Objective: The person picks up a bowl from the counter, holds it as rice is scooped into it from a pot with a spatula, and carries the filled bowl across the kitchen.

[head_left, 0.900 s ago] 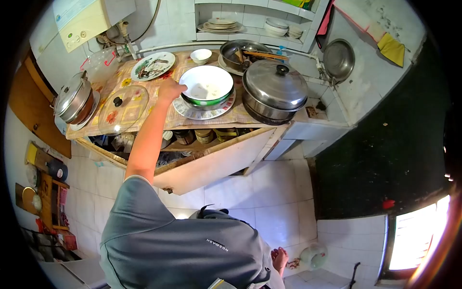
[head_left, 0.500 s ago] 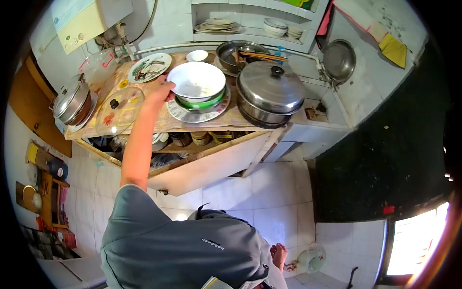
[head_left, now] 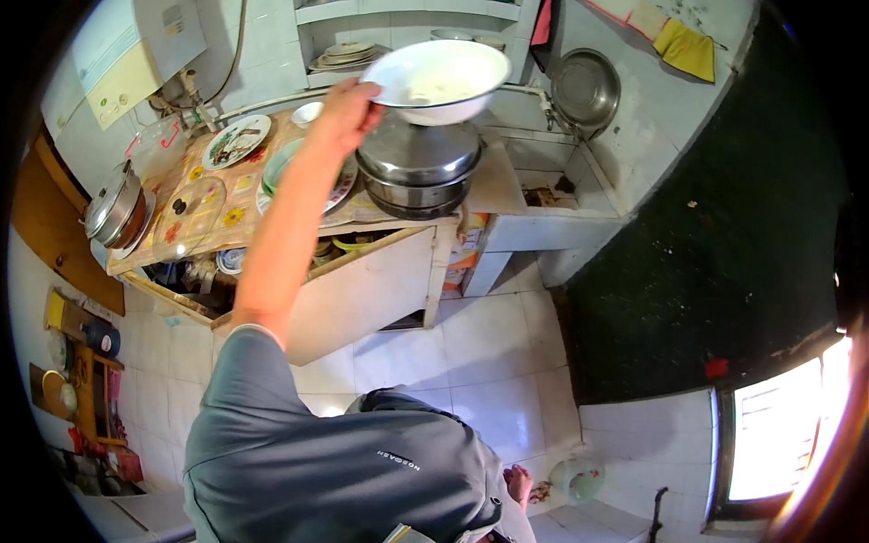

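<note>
My left hand [head_left: 351, 118] is closed on the left rim of a white enamel bowl [head_left: 444, 77], holding it up in front of the wall shelf and above the lidded steel pot [head_left: 421, 156]. A few pale bits lie in the bowl. Below my forearm, a green bowl [head_left: 282, 163] rests on a patterned plate [head_left: 344, 184], both partly hidden by the arm. Low at the right of my body hangs my right hand [head_left: 519, 484], small in view, its fingers loosely bent and slightly apart, with nothing visible in them.
On the cloth-covered counter are a decorated plate [head_left: 237, 142], a small white bowl [head_left: 308, 114], a glass lid [head_left: 190, 215] and another lidded pot [head_left: 115, 210]. A sink [head_left: 579, 185] lies to the right, under a hanging steel basin [head_left: 586, 90]. A cabinet door [head_left: 367, 294] stands open below.
My left hand has lifted the white bowl off the green bowl and carried it up and right over the large pot. The view has shifted right.
</note>
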`<state>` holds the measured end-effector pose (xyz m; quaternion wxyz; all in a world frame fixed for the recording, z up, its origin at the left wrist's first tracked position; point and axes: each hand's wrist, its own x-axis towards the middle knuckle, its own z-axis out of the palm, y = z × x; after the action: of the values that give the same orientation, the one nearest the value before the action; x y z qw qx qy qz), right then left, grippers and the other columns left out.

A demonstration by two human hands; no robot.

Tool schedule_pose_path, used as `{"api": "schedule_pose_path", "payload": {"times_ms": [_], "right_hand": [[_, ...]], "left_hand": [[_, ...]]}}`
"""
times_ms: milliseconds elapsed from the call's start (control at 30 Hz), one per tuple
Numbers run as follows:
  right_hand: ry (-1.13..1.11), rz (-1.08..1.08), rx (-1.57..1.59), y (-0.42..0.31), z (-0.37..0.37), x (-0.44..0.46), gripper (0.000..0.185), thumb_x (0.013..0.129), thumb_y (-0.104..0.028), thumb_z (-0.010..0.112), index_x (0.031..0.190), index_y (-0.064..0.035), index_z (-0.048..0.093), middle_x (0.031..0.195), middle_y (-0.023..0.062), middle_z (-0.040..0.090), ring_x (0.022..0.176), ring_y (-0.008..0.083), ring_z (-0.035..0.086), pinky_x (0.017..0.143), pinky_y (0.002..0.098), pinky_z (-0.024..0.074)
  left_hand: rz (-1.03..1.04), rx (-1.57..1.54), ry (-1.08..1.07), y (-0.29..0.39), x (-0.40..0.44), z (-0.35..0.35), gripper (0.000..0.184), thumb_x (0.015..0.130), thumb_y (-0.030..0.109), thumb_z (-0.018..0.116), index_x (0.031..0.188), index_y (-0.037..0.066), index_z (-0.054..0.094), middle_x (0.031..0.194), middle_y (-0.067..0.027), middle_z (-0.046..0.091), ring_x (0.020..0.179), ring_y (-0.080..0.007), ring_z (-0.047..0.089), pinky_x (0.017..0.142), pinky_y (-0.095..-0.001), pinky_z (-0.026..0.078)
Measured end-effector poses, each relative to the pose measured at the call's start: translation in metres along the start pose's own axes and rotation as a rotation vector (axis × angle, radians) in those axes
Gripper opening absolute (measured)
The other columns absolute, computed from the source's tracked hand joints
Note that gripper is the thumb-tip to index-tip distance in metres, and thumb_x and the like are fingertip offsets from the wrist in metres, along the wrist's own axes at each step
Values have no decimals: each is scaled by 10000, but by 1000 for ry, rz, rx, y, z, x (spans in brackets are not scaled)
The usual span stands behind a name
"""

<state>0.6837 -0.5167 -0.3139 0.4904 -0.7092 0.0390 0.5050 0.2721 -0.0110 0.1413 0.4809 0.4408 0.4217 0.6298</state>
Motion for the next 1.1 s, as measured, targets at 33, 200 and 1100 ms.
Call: {"api": "schedule_pose_path", "payload": {"times_ms": [33, 200, 1100], "right_hand": [[15, 8, 7, -4, -6, -4, 114, 832, -116, 553, 924, -55, 527, 717, 74, 583, 563, 168, 559, 508, 277, 476], [34, -34, 139, 8, -27, 8, 50, 827, -101, 523, 819, -82, 477, 655, 44, 511, 525, 140, 493, 475, 247, 428], [527, 74, 513, 30, 69, -31, 146, 869, -105, 585, 973, -8, 553, 760, 93, 604, 612, 191, 601, 507, 318, 514]], "left_hand": [[-36, -33, -62, -10, 0, 31, 81, 832, 78, 569, 883, 19, 543, 610, -41, 515, 451, -113, 457, 373, -211, 355], [-411, -284, -168, -93, 36, 173, 81, 851, 90, 540, 801, 29, 522, 604, -33, 503, 446, -107, 446, 356, -210, 335], [-969, -1312, -592, -404, 213, 396, 135, 857, -3, 409, 955, 0, 503, 789, -74, 505, 580, -122, 446, 464, -213, 374]]}}
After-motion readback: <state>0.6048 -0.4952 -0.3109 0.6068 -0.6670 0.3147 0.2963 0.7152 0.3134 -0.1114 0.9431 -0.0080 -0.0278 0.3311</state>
